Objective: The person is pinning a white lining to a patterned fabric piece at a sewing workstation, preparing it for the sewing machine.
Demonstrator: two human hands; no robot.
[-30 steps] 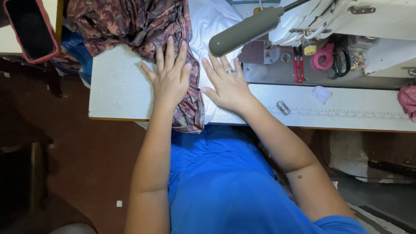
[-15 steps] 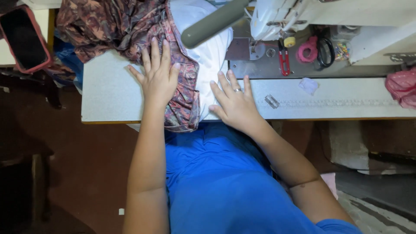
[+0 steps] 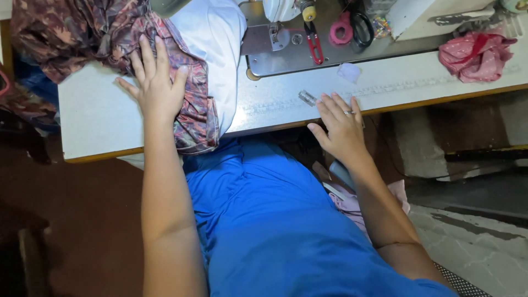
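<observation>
Resting flat on the dark red patterned fabric (image 3: pixel 187 104), the left hand (image 3: pixel 157 88) had its fingers (image 3: pixel 147 52) spread wide and straight, holding nothing – only pressing the cloth down on the pale grey sewing table (image 3: pixel 93 118). The patterned fabric lay directly under this palm. Its long axis ran from the near edge of the table, where one end hung a little over the rim, away toward the far left corner, where the rest was bunched in a heap. A white cloth (image 3: pixel 217 38) lay just beside it on the right, partly under it, and reached toward the metal plate of the sewing machine (image 3: pixel 275 52).

The right hand (image 3: pixel 341 129) was well apart from both cloths. It lay at the near edge of the table with fingers open and slightly curved, a ring on one of them, and it gripped nothing. The fingertips were just beside a small clear plastic piece (image 3: pixel 307 98); I could not tell if they touched it.

So the fabric lay under the left hand's fingers and to the left of the right hand – the left hand was clearly the nearer one. Red-handled snips (image 3: pixel 314 47) and a pink crumpled cloth (image 3: pixel 476 55) were farther back on the table, away from both hands.
</observation>
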